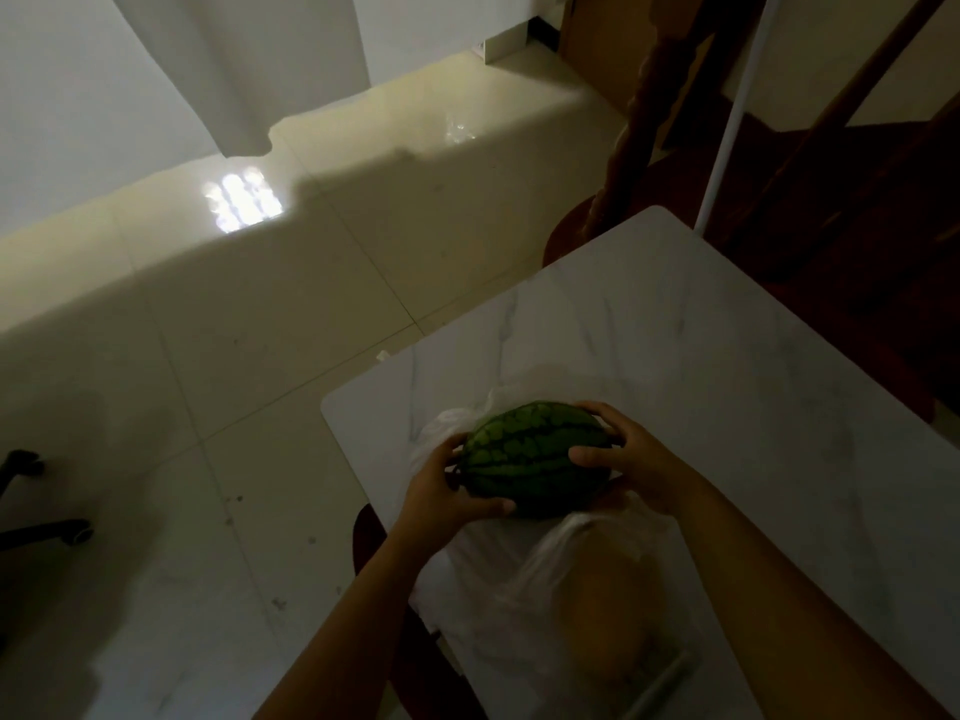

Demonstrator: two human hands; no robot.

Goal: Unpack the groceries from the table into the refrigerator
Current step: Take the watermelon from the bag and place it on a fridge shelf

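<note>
A small striped green watermelon (530,452) is held just above the white marble table (701,345), near its left edge. My left hand (447,491) grips its left end and my right hand (628,459) grips its right end. Under and around the melon lies a thin clear plastic bag (524,579). Inside the bag, close to me, a pale orange-brown item (618,610) shows through the plastic; I cannot tell what it is. No refrigerator is in view.
Dark wooden chairs (831,163) stand at the table's far right side, and a white pole (727,137) rises beside them. Pale tiled floor (234,356) spreads to the left. A black chair base (47,532) pokes in at the left edge. A white curtain (234,70) hangs at the back.
</note>
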